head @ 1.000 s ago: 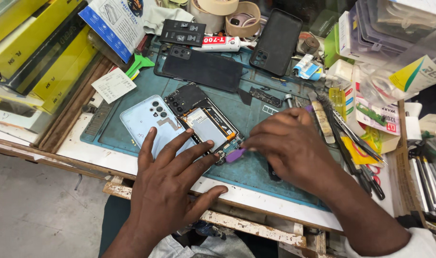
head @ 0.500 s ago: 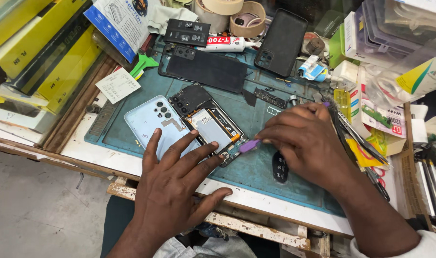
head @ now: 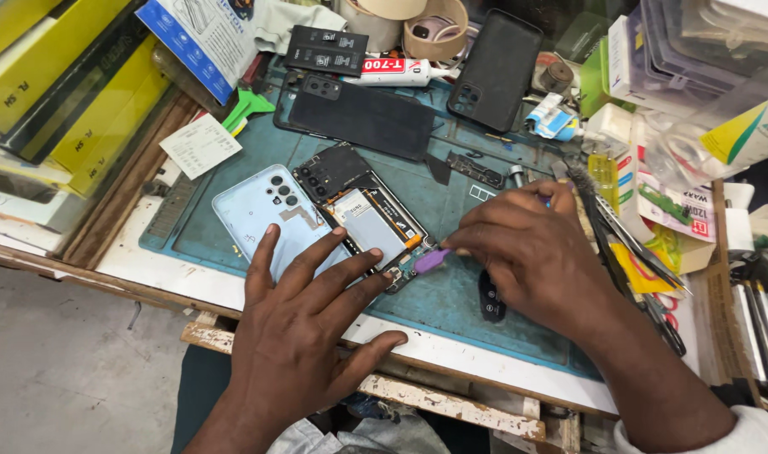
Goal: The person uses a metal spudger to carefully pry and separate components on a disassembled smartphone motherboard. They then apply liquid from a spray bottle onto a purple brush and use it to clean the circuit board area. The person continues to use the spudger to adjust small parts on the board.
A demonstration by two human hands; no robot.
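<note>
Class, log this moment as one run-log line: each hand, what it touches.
left hand: flat on opened phone | right hand: purple pry tool at phone's lower end | pale blue back cover alongside

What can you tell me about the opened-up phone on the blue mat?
The opened phone lies flat and slanted on the blue-green mat, its back cover off. Inside show a black camera block at the upper end, a silvery battery in the middle and a small circuit board at the lower end. The left hand presses its spread fingers on it, and on the pale blue back cover beside it. The right hand holds a purple tool to its lower end.
</note>
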